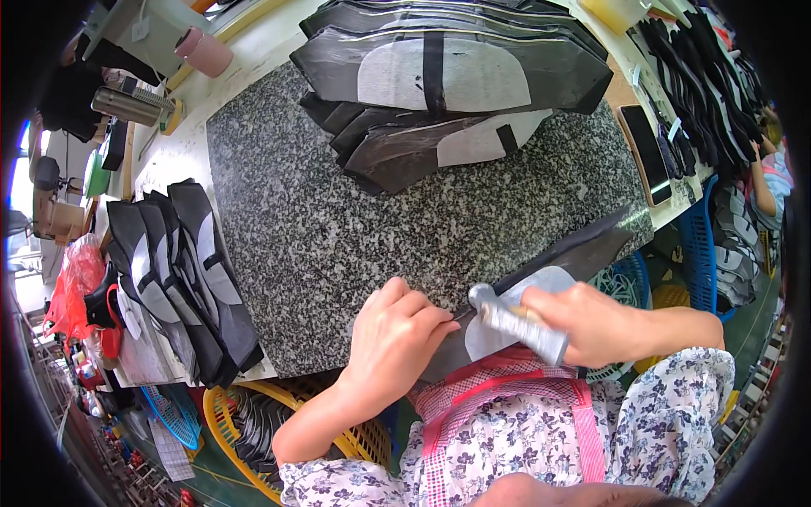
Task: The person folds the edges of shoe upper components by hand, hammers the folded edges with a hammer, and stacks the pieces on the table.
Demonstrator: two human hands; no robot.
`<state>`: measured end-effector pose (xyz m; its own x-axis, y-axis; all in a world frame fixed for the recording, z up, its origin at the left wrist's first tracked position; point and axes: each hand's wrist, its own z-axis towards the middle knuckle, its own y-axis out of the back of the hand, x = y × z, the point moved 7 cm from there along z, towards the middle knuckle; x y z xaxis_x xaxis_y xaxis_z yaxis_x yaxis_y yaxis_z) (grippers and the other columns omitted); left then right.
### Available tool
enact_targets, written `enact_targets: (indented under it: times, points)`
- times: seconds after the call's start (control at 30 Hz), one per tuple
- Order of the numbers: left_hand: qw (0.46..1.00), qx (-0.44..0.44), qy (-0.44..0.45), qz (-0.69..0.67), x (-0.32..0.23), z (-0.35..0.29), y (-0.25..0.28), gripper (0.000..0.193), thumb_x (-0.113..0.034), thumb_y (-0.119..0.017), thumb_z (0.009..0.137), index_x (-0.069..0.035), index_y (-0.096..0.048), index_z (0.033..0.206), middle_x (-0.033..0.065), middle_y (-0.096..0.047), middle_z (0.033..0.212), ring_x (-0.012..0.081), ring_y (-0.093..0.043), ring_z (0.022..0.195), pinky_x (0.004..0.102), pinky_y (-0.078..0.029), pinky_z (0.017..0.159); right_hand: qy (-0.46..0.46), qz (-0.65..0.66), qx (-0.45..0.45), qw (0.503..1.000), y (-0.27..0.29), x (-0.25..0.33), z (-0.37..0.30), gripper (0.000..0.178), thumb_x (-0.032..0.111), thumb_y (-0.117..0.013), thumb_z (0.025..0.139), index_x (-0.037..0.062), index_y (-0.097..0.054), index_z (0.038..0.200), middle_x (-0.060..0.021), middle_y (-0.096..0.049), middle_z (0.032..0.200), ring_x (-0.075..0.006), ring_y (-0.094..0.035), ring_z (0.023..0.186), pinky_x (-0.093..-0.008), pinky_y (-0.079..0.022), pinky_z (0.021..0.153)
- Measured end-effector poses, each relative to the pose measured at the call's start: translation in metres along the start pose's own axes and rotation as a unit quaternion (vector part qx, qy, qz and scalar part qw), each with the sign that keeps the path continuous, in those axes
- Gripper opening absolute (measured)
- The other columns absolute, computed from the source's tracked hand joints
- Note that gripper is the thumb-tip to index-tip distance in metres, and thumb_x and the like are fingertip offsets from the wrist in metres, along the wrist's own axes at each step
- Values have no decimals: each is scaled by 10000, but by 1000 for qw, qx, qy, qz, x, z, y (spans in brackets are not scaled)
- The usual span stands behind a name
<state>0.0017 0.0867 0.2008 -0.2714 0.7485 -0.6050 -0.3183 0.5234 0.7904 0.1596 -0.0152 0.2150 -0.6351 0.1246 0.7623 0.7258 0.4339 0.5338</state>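
Observation:
My right hand [591, 319] is closed round the handle of a hammer [525, 331], whose metal head is over a dark flat piece [583, 253] with a pale grey patch. That piece lies slantwise along the front right edge of a speckled stone slab [296, 237]. Bent fingers of my left hand [395, 331] pinch the near left end of the same piece, just left of the hammer. At the far side of the slab a fanned stack of similar dark pieces [566, 72] with pale patches and black strips is piled up.
More dark pieces [215, 291] lie left of the slab. A phone [644, 152] rests by its right edge. A yellow basket [221, 422] and a blue basket [699, 245] stand below table height. A pink jar [203, 51] and steel flask [131, 107] are at far left. Another person [770, 182] is at far right.

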Motion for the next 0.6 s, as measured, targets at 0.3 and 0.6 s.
enact_targets:
  times: [0.3, 0.6]
  points:
    - [996, -9, -77, 47, -14, -6, -2, 146, -91, -751, 807, -44, -693, 932, 44, -642, 878, 228, -640, 827, 358, -523, 682, 35, -6, -20, 999, 0, 7, 1, 239, 80, -655, 939, -31, -529, 1110, -213, -672, 793, -413, -714, 680, -493, -555, 572]
    - [988, -143, -58, -30, -37, 43, -33, 126, -61, -791, 827, -39, -680, 882, 75, -617, 825, 251, -626, 752, 342, -534, 610, -14, 29, -196, 980, 55, -14, -46, 358, 35, -557, 974, -47, -534, 1322, -216, -647, 811, -412, -684, 712, -373, -514, 621]
